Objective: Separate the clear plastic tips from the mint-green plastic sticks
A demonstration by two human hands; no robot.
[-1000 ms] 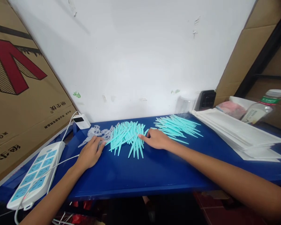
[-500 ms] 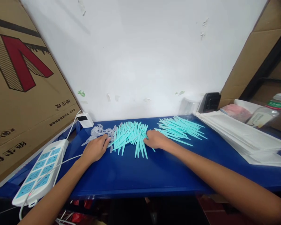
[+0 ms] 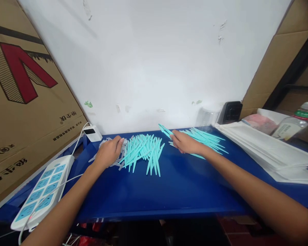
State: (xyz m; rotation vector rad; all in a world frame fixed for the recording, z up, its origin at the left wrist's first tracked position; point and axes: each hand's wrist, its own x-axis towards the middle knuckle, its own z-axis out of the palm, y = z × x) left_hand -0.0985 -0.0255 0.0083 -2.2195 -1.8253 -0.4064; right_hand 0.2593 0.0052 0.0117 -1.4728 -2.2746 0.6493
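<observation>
My right hand (image 3: 185,142) is closed around a small bunch of slim, tapered turquoise plastic sticks (image 3: 165,130), raised slightly off the table and pointing up and left. Just beyond it, partly behind the hand, lies a spread of the same sticks (image 3: 207,138). A larger turquoise pile (image 3: 143,148) is heaped between my two hands. On the left, my left hand (image 3: 109,151) is closed over a pile of small translucent greyish plastic pieces (image 3: 123,150), thumb and fingers together. Whatever it may grip is hidden.
The blue table (image 3: 164,194) stands against a white wall. A power strip (image 3: 43,191) with cables and a white device (image 3: 92,133) are on the left. To the right are white sheets (image 3: 261,150), a bottle (image 3: 295,119), a clear container (image 3: 209,116) and a black object (image 3: 232,112).
My right hand has moved right and up from the middle pile with a bunch of turquoise sticks in it. My left hand has shifted slightly up over the translucent pieces.
</observation>
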